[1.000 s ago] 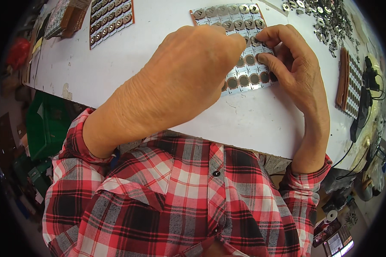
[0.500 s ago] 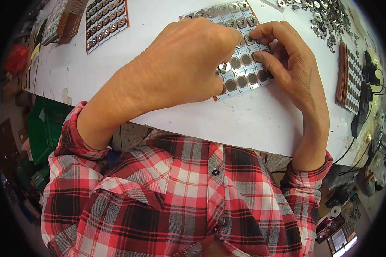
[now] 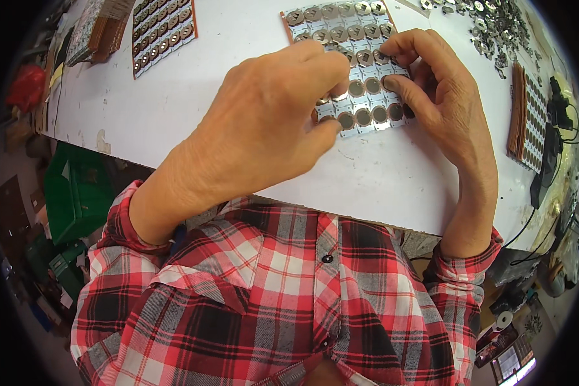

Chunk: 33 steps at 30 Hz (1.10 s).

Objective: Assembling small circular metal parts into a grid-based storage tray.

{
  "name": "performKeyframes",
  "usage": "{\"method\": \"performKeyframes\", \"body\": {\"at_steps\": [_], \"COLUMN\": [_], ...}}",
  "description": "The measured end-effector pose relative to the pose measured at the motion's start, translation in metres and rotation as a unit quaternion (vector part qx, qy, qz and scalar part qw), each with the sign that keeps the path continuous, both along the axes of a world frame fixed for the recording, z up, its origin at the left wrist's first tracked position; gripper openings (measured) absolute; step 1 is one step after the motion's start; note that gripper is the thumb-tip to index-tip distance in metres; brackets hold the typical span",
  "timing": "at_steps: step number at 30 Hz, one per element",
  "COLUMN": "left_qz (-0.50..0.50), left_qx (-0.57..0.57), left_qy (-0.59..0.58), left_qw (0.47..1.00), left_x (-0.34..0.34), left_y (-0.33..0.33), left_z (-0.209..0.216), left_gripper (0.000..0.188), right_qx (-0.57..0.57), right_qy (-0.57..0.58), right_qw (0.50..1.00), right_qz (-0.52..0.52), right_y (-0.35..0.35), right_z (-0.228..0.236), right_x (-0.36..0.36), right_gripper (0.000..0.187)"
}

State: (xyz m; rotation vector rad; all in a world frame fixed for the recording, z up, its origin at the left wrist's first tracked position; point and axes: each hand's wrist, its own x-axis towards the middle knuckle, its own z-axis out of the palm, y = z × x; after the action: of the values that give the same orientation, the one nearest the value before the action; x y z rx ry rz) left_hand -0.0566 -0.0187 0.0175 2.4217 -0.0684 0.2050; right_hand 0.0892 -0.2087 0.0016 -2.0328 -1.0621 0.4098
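Observation:
A light-blue panel of small circuit boards (image 3: 360, 132) lies on the white table before me. Its far rows carry metal clips with diamond-shaped openings (image 3: 365, 56); the two nearest rows show dark round pads (image 3: 373, 86). My left hand (image 3: 276, 106) covers the panel's left side, fingers curled and thumb at the near edge. Whatever its fingers hold is hidden, though shiny metal peeks out beside them. At the right edge rests my right hand (image 3: 441, 96), thumb and index finger apart: the index tip touches a clip, the thumb a pad. Its other fingers are curled and partly hidden.
Another filled panel (image 3: 165, 32) lies at the far left, beside a stack of panels (image 3: 100, 32). Loose metal clips (image 3: 498, 29) are heaped at the far right. A second stack (image 3: 526, 119) stands by a black power strip and cables (image 3: 550, 148). A green bin (image 3: 77, 193) is below the left table edge.
My left hand has turned slightly, its thumb now further from the curled fingers. The panel has shifted a little right and away. My right hand keeps nearly the same pose at the panel's edge.

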Motion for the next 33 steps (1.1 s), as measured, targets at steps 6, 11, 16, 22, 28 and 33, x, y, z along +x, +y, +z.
{"method": "performKeyframes", "body": {"at_steps": [6, 11, 16, 22, 28, 33], "left_qz": [-0.122, -0.192, -0.264, -0.311, -0.179, 0.009], "left_qx": [0.132, 0.215, 0.217, 0.293, 0.130, -0.148], "left_qy": [-0.079, -0.093, -0.132, -0.193, -0.233, -0.117], "left_qw": [0.981, 0.953, 0.930, 0.883, 0.947, 0.982], "left_x": [0.011, 0.019, 0.029, 0.033, 0.022, -0.006], "left_y": [0.025, 0.037, 0.049, 0.051, 0.045, 0.018], "left_z": [-0.006, -0.004, -0.005, -0.015, -0.016, -0.013], "left_gripper": [0.030, 0.031, 0.030, 0.022, 0.015, 0.016], "right_qx": [0.002, -0.007, 0.002, 0.002, 0.027, 0.129], "right_qy": [-0.020, -0.011, -0.034, -0.057, -0.046, 0.123], "right_qw": [1.000, 1.000, 0.999, 0.998, 0.999, 0.983], "right_qz": [0.010, 0.005, 0.015, 0.018, -0.006, -0.047], "right_y": [-0.002, -0.002, -0.003, -0.004, 0.000, 0.002], "right_z": [-0.001, -0.002, -0.004, -0.004, 0.000, 0.013], "right_x": [0.001, 0.000, 0.002, 0.004, 0.001, -0.013], "right_gripper": [0.033, 0.032, 0.032, 0.031, 0.027, 0.017]}}
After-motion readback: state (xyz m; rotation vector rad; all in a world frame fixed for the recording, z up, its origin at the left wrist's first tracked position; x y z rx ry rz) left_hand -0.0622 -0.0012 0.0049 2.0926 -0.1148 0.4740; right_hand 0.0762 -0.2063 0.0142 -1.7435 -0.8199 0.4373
